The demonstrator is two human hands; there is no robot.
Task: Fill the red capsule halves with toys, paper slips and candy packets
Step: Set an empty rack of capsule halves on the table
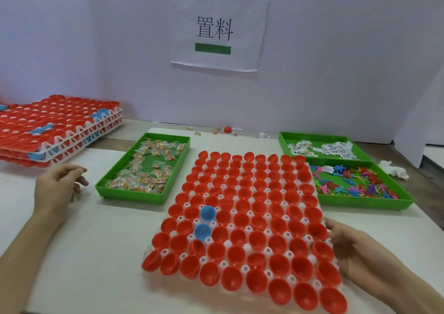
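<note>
Red capsule halves (279,264) sit open side up, row on row, in a white tray (245,268) on the table (96,241), filling the middle of the view; all look empty. Two blue halves (207,213) stand among them, well across the tray from the right fingertips. Right hand (355,253) comes in from the lower right, forearm low over the table, palm turned towards the tray. Its fingers (336,227) are bent and held close together at the tray's right rim, thumb on top, gripping the edge; the tips under the rim are hidden. Left hand (56,189) is raised off to the tray's left, wrist bent. Its fingers (79,171) are loosely curled, thumb near the forefinger, with nothing seen between them. Just beyond those fingertips is a green tray (144,198) of candy packets (146,172). Beyond the right fingertips, a second green tray (360,204) holds coloured toys (355,183). Behind that, a third (286,143) holds paper slips (336,149). Far past the left knuckles is a stack of loaded trays (60,126). A few loose bits and one closed red capsule (227,129) lie by the wall, under a printed sign (216,28).
</note>
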